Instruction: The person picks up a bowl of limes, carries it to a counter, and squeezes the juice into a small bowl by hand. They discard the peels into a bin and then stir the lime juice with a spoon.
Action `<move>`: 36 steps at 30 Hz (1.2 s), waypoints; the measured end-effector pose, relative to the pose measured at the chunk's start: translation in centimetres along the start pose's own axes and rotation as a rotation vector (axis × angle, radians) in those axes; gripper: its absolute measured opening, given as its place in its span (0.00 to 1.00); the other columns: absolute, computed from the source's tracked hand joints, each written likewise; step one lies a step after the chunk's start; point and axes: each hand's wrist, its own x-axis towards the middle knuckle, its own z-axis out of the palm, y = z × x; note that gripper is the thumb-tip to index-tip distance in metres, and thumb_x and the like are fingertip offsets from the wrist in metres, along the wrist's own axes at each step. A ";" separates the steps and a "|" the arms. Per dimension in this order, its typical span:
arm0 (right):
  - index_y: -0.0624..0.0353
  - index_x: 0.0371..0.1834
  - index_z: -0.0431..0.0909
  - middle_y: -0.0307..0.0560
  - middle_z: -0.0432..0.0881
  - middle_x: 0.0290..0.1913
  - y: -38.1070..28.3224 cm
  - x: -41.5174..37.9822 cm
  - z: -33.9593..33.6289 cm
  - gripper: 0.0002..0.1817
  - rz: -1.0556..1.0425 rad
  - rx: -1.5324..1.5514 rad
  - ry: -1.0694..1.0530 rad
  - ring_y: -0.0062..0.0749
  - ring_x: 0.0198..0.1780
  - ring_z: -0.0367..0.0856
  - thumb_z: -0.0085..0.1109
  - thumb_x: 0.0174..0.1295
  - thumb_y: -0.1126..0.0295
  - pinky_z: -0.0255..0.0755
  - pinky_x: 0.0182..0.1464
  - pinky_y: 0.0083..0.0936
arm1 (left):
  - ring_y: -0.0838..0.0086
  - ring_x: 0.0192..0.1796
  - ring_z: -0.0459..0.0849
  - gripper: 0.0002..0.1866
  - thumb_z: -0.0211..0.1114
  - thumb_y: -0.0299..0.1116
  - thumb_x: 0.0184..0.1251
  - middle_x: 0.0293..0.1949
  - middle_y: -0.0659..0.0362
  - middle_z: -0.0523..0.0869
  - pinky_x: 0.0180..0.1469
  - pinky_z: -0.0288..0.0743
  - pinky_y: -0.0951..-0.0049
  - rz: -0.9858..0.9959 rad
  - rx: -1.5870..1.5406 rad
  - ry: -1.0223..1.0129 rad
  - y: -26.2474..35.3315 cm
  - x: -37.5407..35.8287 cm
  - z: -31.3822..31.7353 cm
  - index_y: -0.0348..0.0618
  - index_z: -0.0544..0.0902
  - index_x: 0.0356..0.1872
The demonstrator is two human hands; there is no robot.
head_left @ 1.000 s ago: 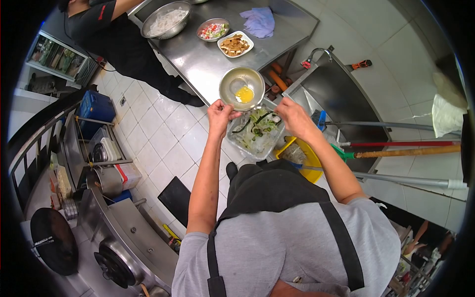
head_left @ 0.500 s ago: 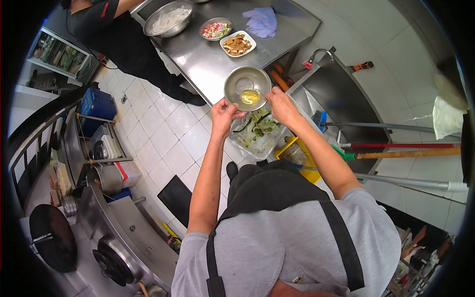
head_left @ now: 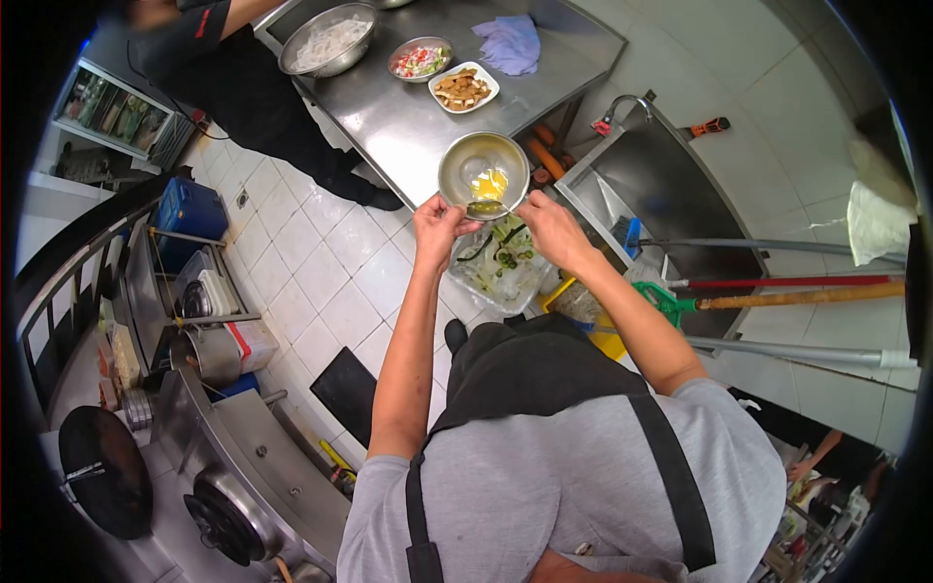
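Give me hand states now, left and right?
Left hand: closed on the rim of the bowl.
Right hand: closed on a spoon dipped in the egg.

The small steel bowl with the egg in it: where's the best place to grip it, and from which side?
Grip the small round steel bowl by its thin near rim, coming from the person's side, as the left hand does. The far side hangs over the steel table; the right hand works a spoon inside, so keep the mouth clear.

A steel bowl (head_left: 483, 173) sits between both hands, above a clear tub (head_left: 501, 267), table (head_left: 389, 107) behind.
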 end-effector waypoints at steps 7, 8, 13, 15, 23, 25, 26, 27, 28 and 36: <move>0.63 0.45 0.80 0.55 0.74 0.41 0.5 -1.2 0.4 0.14 0.049 0.034 -0.013 0.54 0.46 0.79 0.54 0.55 0.82 0.73 0.47 0.45 | 0.69 0.29 0.88 0.04 0.60 0.18 0.64 0.32 0.53 0.85 0.32 0.90 0.72 0.007 -0.008 -0.012 -0.4 0.2 -0.1 0.34 0.75 0.30; 0.63 0.44 0.80 0.55 0.75 0.41 0.6 -1.3 0.4 0.14 0.058 0.038 -0.024 0.54 0.47 0.79 0.54 0.54 0.82 0.73 0.48 0.46 | 0.69 0.28 0.88 0.04 0.60 0.18 0.64 0.32 0.53 0.85 0.32 0.90 0.72 0.006 -0.010 -0.013 -0.5 0.2 -0.2 0.34 0.76 0.30; 0.64 0.44 0.81 0.55 0.75 0.40 -0.3 -2.3 -0.8 0.12 0.050 0.044 -0.007 0.54 0.44 0.79 0.55 0.57 0.82 0.74 0.46 0.44 | 0.69 0.29 0.88 0.03 0.60 0.18 0.63 0.32 0.54 0.84 0.32 0.90 0.72 0.000 0.004 -0.017 -0.4 0.1 -0.1 0.34 0.76 0.31; 0.64 0.44 0.81 0.55 0.76 0.40 -0.6 -2.7 -2.2 0.11 0.044 0.042 -0.025 0.55 0.43 0.80 0.55 0.59 0.82 0.74 0.45 0.44 | 0.69 0.30 0.88 0.02 0.59 0.17 0.63 0.32 0.54 0.84 0.33 0.90 0.72 0.002 0.012 -0.014 -0.2 0.1 -0.2 0.33 0.76 0.31; 0.65 0.40 0.81 0.56 0.78 0.42 1.9 0.2 -2.8 0.10 0.088 -0.013 0.101 0.56 0.46 0.80 0.55 0.57 0.83 0.74 0.48 0.44 | 0.68 0.29 0.88 0.03 0.59 0.18 0.63 0.33 0.51 0.86 0.34 0.90 0.71 0.012 0.022 -0.007 -0.5 0.2 -0.6 0.34 0.75 0.30; 0.65 0.42 0.81 0.59 0.77 0.43 2.1 1.5 -2.2 0.11 0.130 -0.066 0.065 0.57 0.47 0.80 0.53 0.57 0.83 0.75 0.49 0.46 | 0.67 0.29 0.89 0.04 0.59 0.18 0.63 0.33 0.50 0.86 0.33 0.90 0.71 0.014 0.021 -0.017 -0.3 0.0 -0.3 0.34 0.75 0.30; 0.65 0.43 0.81 0.60 0.76 0.44 2.1 1.9 -1.9 0.12 0.150 -0.092 0.046 0.58 0.48 0.81 0.52 0.56 0.83 0.76 0.49 0.47 | 0.67 0.29 0.89 0.04 0.60 0.18 0.64 0.32 0.50 0.86 0.33 0.90 0.71 0.015 0.020 -0.020 -0.3 -0.1 -0.1 0.35 0.75 0.30; 0.65 0.43 0.81 0.61 0.76 0.44 2.5 2.0 -1.4 0.13 0.154 -0.107 0.039 0.58 0.49 0.81 0.52 0.56 0.84 0.76 0.50 0.48 | 0.68 0.29 0.88 0.04 0.60 0.18 0.64 0.32 0.51 0.85 0.34 0.90 0.71 0.012 0.028 -0.017 -0.3 -0.3 0.0 0.35 0.75 0.30; 0.65 0.43 0.81 0.62 0.76 0.45 2.5 2.2 -0.8 0.13 0.155 -0.123 0.030 0.59 0.49 0.81 0.52 0.55 0.84 0.76 0.51 0.48 | 0.69 0.29 0.88 0.04 0.60 0.19 0.64 0.31 0.53 0.85 0.34 0.90 0.70 0.010 0.034 -0.012 0.0 -0.5 0.2 0.35 0.76 0.30; 0.65 0.43 0.80 0.65 0.76 0.46 1.8 1.5 0.8 0.15 0.162 -0.032 -0.063 0.62 0.49 0.81 0.54 0.52 0.86 0.76 0.52 0.48 | 0.73 0.27 0.86 0.05 0.61 0.19 0.64 0.30 0.56 0.83 0.35 0.90 0.71 0.005 0.034 -0.014 -0.3 -0.5 0.2 0.35 0.76 0.29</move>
